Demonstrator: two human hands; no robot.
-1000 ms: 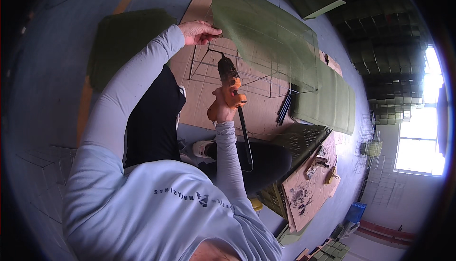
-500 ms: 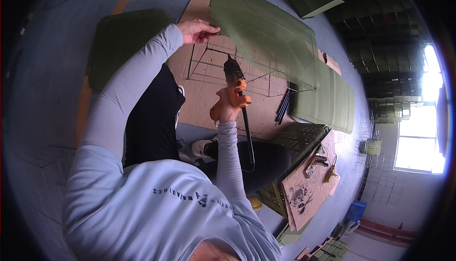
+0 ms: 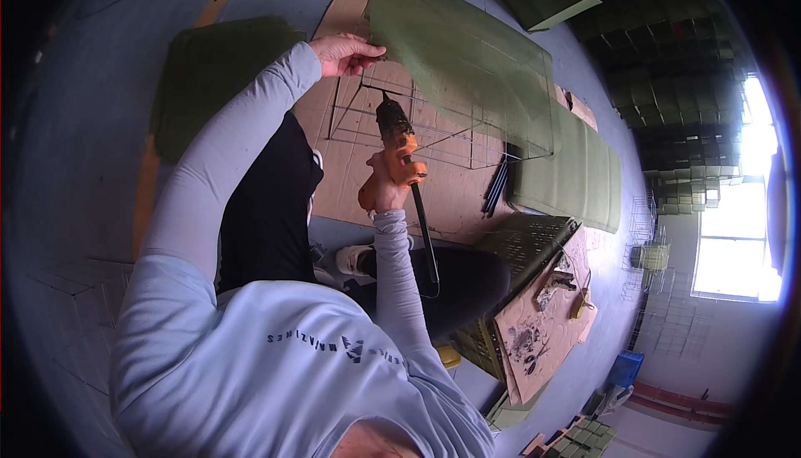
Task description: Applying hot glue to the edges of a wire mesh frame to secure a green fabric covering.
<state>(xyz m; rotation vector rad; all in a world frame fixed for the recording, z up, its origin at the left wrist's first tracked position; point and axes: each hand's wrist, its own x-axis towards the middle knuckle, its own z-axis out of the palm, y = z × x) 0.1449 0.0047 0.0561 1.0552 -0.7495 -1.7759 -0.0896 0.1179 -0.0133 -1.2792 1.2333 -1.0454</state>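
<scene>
An orange glue gun with a blackened front is gripped in my right hand; a long black stick trails from its back. Its nozzle points at the near-left upper bars of a thin wire frame. Green mesh sheet drapes over the frame's far side. My left hand pinches the sheet's left edge between thumb and fingers. Whether the nozzle touches wire or mesh, I cannot tell.
Cardboard lies under the frame, with black sticks on it. A green crate at right carries stained cardboard. More green mesh lies left, another green sheet right. Stacked green boxes stand far right.
My right hand has moved the glue gun left and slightly up, bringing its nozzle nearer the frame's corner. My left hand stays at the mesh edge.
</scene>
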